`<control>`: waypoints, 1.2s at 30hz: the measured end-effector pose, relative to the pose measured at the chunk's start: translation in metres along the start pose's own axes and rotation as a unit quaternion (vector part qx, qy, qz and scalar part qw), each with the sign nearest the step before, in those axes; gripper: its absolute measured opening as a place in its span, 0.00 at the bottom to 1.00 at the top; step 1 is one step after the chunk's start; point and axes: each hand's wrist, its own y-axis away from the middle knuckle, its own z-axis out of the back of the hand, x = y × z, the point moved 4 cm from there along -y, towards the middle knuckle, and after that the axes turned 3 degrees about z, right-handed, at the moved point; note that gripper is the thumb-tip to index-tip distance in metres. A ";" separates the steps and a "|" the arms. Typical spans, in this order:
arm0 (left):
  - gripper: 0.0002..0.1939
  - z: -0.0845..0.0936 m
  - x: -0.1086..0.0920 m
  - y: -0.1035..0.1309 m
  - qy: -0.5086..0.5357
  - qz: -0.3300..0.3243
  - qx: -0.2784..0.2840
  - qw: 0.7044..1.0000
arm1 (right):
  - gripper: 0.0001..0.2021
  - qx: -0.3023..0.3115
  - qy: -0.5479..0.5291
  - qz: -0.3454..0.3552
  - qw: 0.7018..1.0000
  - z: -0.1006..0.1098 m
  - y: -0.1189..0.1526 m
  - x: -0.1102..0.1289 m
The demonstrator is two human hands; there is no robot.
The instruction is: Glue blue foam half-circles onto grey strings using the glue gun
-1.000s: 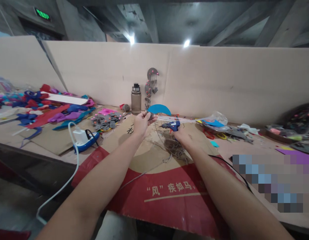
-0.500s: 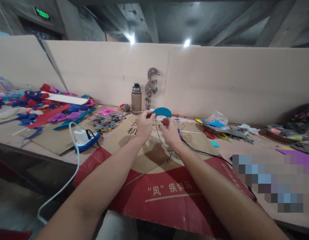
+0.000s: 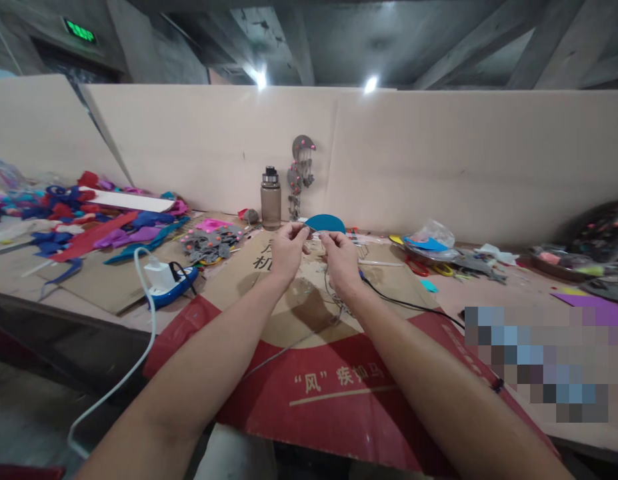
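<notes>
Gray piece (image 3: 312, 230): a small scrap, mostly covered by your fingertips, at 12 o'clock, lifted over the cardboard sheet (image 3: 313, 417); its full shape is hidden.
Left hand (image 3: 289, 252): you have thumb and fingers clamped on the piece from its 9 o'clock side.
Right hand (image 3: 343, 260): your thumb and fingertips pinch in from 3 o'clock, close beside the left.
Gray yarn (image 3: 337, 312): loosely tangled on the sheet at 6 o'clock from your hands, one strand trailing toward 7.
Blue half-disc (image 3: 329, 221): just beyond your fingertips, toward 12 o'clock.
Bottle (image 3: 271, 207): upright at 11 o'clock.
Moon ornament (image 3: 303, 170): against the panel (image 3: 419, 153) at 12 o'clock, dotted pink.
Felt shapes (image 3: 213, 243): heaped at 9 o'clock on the counter (image 3: 493, 293).
White plug (image 3: 159, 275): in the blue power strip (image 3: 176, 291), at 8 o'clock.
Clear plastic bag (image 3: 437, 231): at 3 o'clock, crumpled.
</notes>
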 end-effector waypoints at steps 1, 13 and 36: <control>0.05 -0.001 0.000 0.001 0.018 0.010 0.002 1.000 | 0.15 -0.010 0.007 0.006 1.000 0.001 0.000 0.001; 0.02 -0.013 -0.002 0.011 0.149 0.120 0.006 0.981 | 0.14 -0.076 0.046 0.040 0.995 0.007 0.003 0.003; 0.02 -0.019 0.012 0.006 0.212 0.262 0.192 0.922 | 0.25 0.093 -0.115 -0.080 0.986 0.021 -0.009 0.005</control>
